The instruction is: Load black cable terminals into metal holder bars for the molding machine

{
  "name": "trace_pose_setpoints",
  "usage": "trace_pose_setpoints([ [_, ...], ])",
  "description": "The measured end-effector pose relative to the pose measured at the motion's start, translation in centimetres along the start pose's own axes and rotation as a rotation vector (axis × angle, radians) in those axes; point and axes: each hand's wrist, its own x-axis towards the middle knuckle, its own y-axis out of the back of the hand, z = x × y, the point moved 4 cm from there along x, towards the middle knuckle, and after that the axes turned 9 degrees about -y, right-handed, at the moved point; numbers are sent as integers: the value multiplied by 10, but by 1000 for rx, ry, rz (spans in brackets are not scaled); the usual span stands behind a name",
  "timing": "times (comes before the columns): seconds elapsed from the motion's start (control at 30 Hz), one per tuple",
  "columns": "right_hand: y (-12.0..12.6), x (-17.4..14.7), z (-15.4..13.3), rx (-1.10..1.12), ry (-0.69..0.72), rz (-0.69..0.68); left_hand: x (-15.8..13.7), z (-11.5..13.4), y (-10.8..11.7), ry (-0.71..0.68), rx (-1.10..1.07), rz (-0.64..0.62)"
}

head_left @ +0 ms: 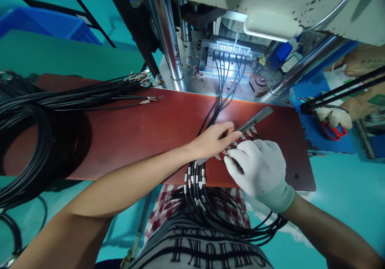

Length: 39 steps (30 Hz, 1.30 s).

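Observation:
My bare left hand point(215, 140) is closed on a flat grey metal bar point(258, 117) that lies slantwise over the brown board. Along the bar's near edge sits a row of small metal cable connectors point(243, 137). My right hand point(260, 170), in a white glove, is closed with bent fingers at that row; what its fingertips grip is hidden. Under my left wrist passes a bundle of black cables point(214, 114), whose far ends enter a white plastic strip point(233, 49) in the press fixture. Silver sleeves point(195, 178) show on the cables near my lap.
Press columns point(168, 40) rise beyond the brown board point(129, 136). More black cables with metal ends point(141, 78) lie at left, beside a large coil point(39, 140). Red-handled scissors point(333, 131) are on the blue surface at right. A blue bin point(54, 22) stands far left.

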Motion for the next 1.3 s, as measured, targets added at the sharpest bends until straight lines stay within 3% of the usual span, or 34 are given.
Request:
trace_pose_setpoints([
  [0.23,-4,1,-13,51,47,-77,0,1,0,16,4,7],
  [0.77,-6,3,-18,50,91,-39,0,0,1,28,17,24],
  [0.87,5,8,9,85,2,-34,1,-3,1,32,17,4],
  [0.97,11,20,51,-38,-60,42,3,-4,-2,36,29,-20],
  [1.1,-5,34,85,-104,85,-175,6,3,-7,96,159,-69],
  [1.2,-13,35,105,-54,68,-268,10,11,-1,100,291,-174],
  [1.23,-15,33,114,-43,43,-270,14,13,8,66,331,-143],
  [1.3,-19,24,138,-31,-24,-248,26,13,36,1,308,119],
])
